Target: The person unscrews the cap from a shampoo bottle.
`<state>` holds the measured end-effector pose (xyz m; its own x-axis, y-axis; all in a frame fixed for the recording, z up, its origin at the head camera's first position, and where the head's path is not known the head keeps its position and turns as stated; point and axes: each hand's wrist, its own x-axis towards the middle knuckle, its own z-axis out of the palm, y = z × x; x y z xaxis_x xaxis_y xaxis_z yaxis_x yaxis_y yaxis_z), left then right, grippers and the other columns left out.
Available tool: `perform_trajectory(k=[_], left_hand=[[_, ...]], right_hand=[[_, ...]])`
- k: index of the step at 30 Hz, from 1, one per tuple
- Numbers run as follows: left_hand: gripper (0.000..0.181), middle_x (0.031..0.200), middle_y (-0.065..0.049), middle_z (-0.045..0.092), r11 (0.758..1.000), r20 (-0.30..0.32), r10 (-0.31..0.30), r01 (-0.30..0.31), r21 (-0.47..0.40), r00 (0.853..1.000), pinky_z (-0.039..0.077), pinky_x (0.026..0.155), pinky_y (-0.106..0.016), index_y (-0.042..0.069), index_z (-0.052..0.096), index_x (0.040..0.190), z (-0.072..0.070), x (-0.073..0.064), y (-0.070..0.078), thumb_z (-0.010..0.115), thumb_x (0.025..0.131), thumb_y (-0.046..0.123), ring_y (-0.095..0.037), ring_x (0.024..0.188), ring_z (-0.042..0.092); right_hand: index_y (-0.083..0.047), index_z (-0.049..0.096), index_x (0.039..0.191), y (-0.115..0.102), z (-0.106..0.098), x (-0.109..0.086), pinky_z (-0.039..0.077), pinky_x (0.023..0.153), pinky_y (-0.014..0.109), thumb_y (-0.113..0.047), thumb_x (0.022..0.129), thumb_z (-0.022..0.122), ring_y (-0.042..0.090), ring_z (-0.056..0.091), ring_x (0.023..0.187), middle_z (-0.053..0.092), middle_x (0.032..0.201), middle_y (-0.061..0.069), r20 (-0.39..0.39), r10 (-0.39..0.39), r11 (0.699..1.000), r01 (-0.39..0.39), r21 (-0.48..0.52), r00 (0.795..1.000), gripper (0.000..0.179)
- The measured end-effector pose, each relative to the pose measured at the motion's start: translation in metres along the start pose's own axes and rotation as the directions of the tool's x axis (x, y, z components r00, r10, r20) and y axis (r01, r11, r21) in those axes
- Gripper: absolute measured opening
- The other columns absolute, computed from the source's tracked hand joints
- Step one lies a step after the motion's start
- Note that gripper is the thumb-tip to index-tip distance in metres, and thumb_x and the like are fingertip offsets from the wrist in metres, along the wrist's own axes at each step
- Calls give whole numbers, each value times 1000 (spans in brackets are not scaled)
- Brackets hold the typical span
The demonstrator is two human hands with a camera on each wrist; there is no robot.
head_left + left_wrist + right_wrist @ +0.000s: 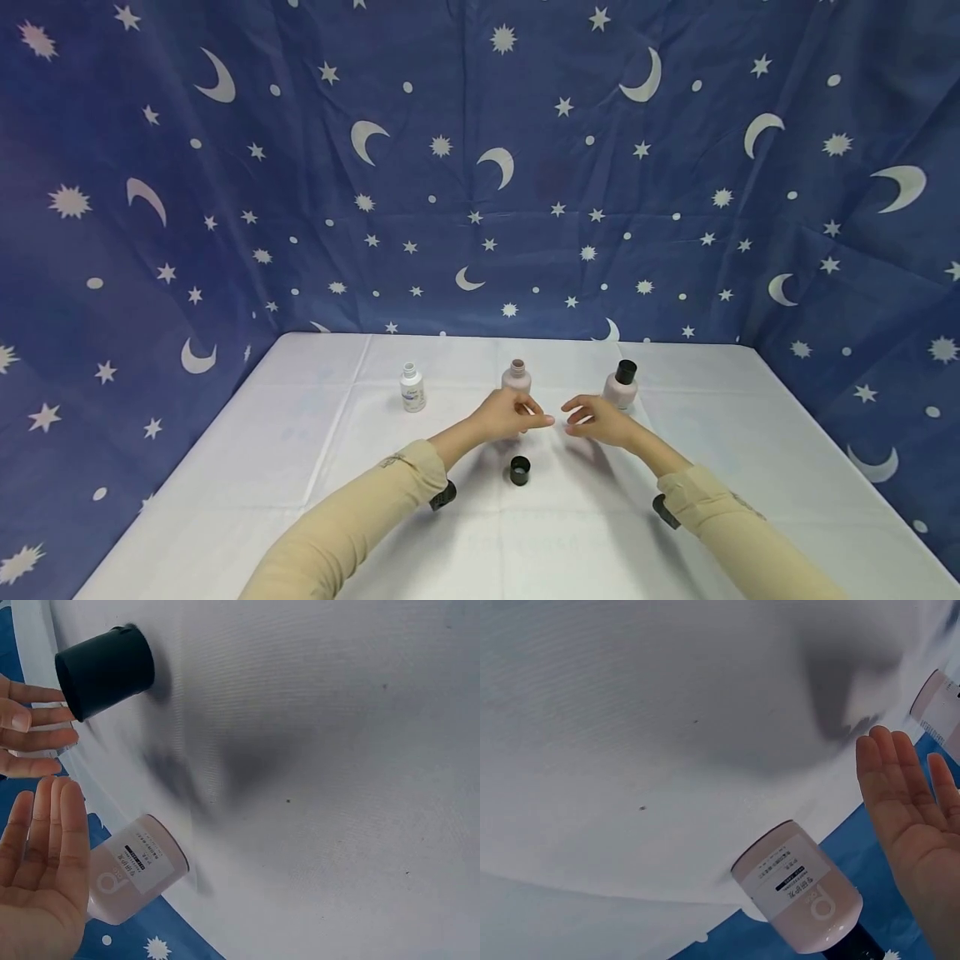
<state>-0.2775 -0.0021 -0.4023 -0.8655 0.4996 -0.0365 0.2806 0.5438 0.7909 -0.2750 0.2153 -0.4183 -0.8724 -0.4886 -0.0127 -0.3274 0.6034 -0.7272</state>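
My left hand [512, 414] is over the table in front of an uncapped pale pink bottle [516, 378], its fingers extended and nothing held. To its right, my right hand [602, 421] is also bare, fingers relaxed and pointing toward the left one. The left wrist view shows the left palm and straight fingers beside the labelled pink bottle [140, 868]. A black cap [520, 470] stands with its hollow end up on the cloth, nearer me than both hands. Behind the right hand, a second pink bottle [620, 390] wears its black cap; it lies below that hand in the right wrist view.
A small white bottle [412, 389] without a cap stands left of the pink ones. White cloth covers the table [360, 533]. A blue curtain [465, 208] with moons and stars rises at the back and both sides.
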Motion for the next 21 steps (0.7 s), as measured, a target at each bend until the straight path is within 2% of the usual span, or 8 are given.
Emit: perform_trajectory(k=[8, 13, 17, 21], left_hand=[[28, 85, -13, 71, 1000, -14, 23, -23, -4, 1000, 47, 55, -18, 4, 70, 99, -4, 3, 6, 69, 86, 29, -33, 81, 67], [30, 88, -12, 70, 999, -20, 42, -41, 5, 999, 48, 57, -18, 3, 69, 104, -5, 6, 8, 67, 88, 28, -34, 84, 67], [29, 90, -11, 69, 998, -25, 70, -70, 0, 997, 50, 59, -18, 3, 68, 108, -4, 10, 11, 66, 89, 25, -29, 82, 67], [28, 95, -12, 69, 993, -36, 118, -118, -4, 992, 52, 67, -19, 2, 67, 110, -2, 13, 14, 66, 89, 21, -24, 86, 66]], right_hand=[[16, 53, 113, 3, -5, -13, 55, 84, 43, -3, 85, 66, 35, 63, 96, 60, 110, 31, -11, 4, 1000, -4, -2, 1000, 36], [18, 53, 112, 4, -8, -21, 55, 82, 42, -1, 85, 65, 37, 64, 95, 60, 108, 32, -10, -26, 1000, 26, 12, 1000, 35], [19, 52, 112, 6, -11, -30, 56, 81, 40, -1, 86, 64, 38, 64, 95, 61, 106, 33, -13, -23, 999, 24, 40, 1000, 36], [18, 52, 114, 10, -13, -39, 56, 81, 38, -3, 87, 63, 37, 63, 97, 61, 108, 32, -12, 3, 998, -2, 56, 1000, 36]])
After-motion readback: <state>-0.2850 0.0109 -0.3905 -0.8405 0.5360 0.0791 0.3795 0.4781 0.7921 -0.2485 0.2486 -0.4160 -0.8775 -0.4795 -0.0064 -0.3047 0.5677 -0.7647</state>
